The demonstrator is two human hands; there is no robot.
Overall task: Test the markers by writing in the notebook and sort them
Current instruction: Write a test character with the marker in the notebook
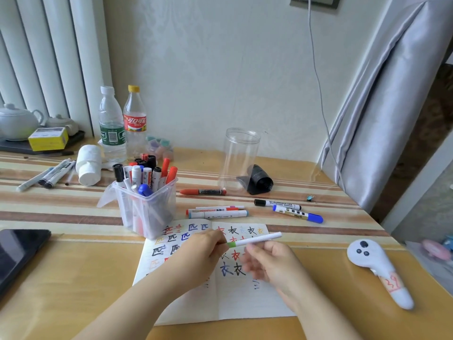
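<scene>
An open notebook point(245, 300) lies at the table's near edge, its pages covered with coloured test characters. Over it, my left hand point(201, 251) pinches the green end of a thin white marker point(257, 239) that points right. My right hand point(267, 261) hovers just below the marker's barrel, blurred, fingers loosely spread and holding nothing. A clear plastic bin point(147, 209) full of markers stands left of the notebook. Loose markers lie beyond the notebook: a red one point(203, 192), a small cluster point(218, 212), a black one point(277, 204) and a blue one point(297, 214).
An empty clear jar point(239, 158) and a black roll point(259, 180) stand at the back. Two bottles point(122, 126), a white roll point(88, 165) and several pens point(49, 175) sit at the back left. A dark tablet point(17, 251) lies left; a white controller point(382, 268) lies right.
</scene>
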